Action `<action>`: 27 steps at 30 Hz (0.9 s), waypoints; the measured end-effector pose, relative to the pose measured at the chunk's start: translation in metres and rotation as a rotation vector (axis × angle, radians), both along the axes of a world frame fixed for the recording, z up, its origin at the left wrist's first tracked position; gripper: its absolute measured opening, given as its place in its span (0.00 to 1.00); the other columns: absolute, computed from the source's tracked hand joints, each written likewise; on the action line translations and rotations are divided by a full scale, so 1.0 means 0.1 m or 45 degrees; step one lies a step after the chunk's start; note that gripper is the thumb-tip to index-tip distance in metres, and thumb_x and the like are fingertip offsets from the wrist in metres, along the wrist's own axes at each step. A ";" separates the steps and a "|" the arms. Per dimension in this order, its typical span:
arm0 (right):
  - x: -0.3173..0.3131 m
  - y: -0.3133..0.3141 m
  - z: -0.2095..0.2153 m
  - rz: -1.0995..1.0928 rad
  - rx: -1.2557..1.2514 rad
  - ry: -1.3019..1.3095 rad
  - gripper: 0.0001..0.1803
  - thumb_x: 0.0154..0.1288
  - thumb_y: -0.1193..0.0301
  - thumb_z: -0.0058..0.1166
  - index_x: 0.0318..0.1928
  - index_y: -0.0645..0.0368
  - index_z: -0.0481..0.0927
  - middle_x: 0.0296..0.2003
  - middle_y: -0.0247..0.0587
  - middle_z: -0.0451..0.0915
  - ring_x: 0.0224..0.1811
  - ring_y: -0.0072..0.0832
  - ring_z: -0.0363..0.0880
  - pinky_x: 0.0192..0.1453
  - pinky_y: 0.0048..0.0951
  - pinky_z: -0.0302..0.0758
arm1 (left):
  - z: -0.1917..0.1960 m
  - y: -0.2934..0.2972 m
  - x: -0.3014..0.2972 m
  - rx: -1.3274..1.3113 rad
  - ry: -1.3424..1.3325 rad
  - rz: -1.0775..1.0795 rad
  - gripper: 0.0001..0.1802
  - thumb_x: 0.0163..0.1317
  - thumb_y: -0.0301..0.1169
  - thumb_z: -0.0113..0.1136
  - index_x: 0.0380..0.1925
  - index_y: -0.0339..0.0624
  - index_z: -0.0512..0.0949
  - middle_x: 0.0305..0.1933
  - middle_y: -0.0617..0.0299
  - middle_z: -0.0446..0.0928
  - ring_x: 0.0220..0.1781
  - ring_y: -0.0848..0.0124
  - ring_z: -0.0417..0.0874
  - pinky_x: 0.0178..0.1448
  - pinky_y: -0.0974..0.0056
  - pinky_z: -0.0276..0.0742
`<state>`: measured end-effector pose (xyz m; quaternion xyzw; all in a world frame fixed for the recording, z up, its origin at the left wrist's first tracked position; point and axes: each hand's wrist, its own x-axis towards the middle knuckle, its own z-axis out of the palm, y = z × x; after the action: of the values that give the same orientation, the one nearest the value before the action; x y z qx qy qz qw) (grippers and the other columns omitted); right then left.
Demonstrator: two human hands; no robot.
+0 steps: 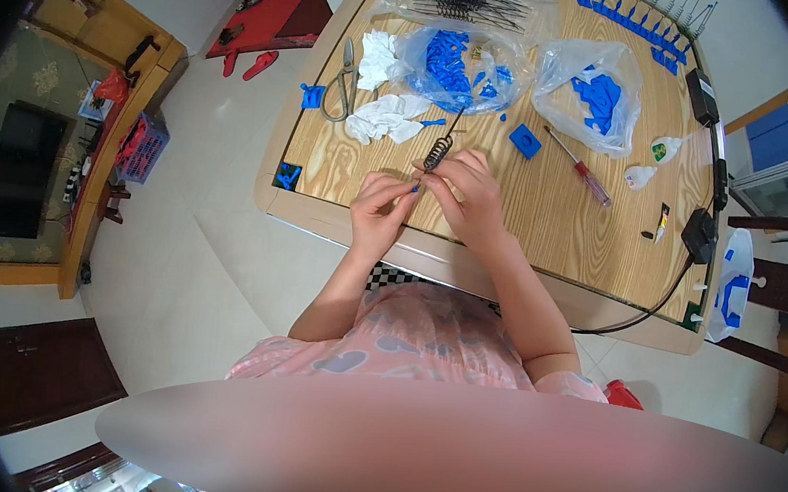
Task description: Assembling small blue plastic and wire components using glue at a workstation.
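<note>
A light wooden table point(547, 232) stands on a pale tiled floor point(213, 257) in a home, seen from above the seated person at work. At the near edge, the left hand point(380, 209) and the right hand point(467, 194) meet just above the tabletop. The right hand's fingers are closed around the lower end of a dark coiled metal spring point(437, 151), which rises tilted away from the person with a thin straight wire end pointing toward the far side. The left hand's thumb and forefinger are pinched on a small blue plastic piece point(415, 189) held right against the right hand's fingertips, at the base of the spring.

Beyond the hands lie crumpled white cloths point(383, 117), grey metal scissors point(341, 89), and two clear plastic bags of blue plastic parts point(459, 67) point(593, 96). A small blue square block point(525, 141) rests just beside a red-handled screwdriver point(580, 167). A bundle of dark wire springs point(465, 1) sits at the far edge, near a row of assembled blue pieces point(638, 23). Two small white glue bottles point(653, 162) lie toward the right, close to a black power adapter with its cable point(702, 233).
</note>
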<state>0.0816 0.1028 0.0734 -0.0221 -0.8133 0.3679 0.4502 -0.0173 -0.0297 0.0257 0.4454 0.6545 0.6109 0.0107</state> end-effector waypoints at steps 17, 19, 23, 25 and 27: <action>-0.03 0.13 -0.10 -0.176 0.008 -0.106 0.07 0.55 0.72 0.62 0.35 0.59 0.81 0.31 0.36 0.81 0.36 0.34 0.77 0.48 0.34 0.67 | 0.06 0.06 0.02 -0.010 -0.125 0.023 0.13 0.48 0.19 0.68 0.37 0.35 0.83 0.37 0.57 0.81 0.45 0.62 0.78 0.50 0.64 0.73; -0.05 0.18 -0.14 -0.284 0.052 -0.141 0.06 0.55 0.71 0.62 0.35 0.57 0.81 0.31 0.35 0.82 0.37 0.33 0.78 0.48 0.34 0.67 | 0.20 0.01 -0.08 -0.183 0.085 0.108 0.11 0.50 0.21 0.67 0.37 0.36 0.83 0.40 0.56 0.82 0.46 0.61 0.78 0.52 0.62 0.73; -0.09 0.24 -0.24 -0.296 0.077 -0.154 0.06 0.56 0.70 0.62 0.34 0.55 0.81 0.32 0.33 0.82 0.37 0.32 0.78 0.48 0.33 0.67 | 0.29 0.08 -0.62 -0.278 0.308 0.227 0.10 0.53 0.24 0.65 0.37 0.39 0.84 0.42 0.57 0.81 0.47 0.60 0.78 0.52 0.60 0.73; -0.09 0.23 -0.26 -0.272 0.083 -0.183 0.06 0.56 0.70 0.61 0.34 0.55 0.82 0.31 0.33 0.82 0.38 0.32 0.78 0.47 0.33 0.66 | 0.42 0.22 -0.92 -0.293 0.396 0.257 0.10 0.53 0.26 0.65 0.37 0.41 0.84 0.42 0.57 0.81 0.49 0.59 0.76 0.55 0.60 0.71; -0.10 0.22 -0.25 -0.267 0.078 -0.167 0.06 0.56 0.70 0.62 0.34 0.55 0.82 0.31 0.32 0.82 0.37 0.32 0.78 0.47 0.33 0.66 | 0.53 0.42 -1.14 -0.314 0.474 0.283 0.10 0.53 0.27 0.66 0.37 0.42 0.84 0.43 0.58 0.80 0.51 0.59 0.75 0.56 0.59 0.70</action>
<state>0.0716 0.1249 0.0481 -0.1171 -0.8451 0.2915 0.4326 -0.1316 0.0119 0.0784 0.4708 0.7598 0.4313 -0.1230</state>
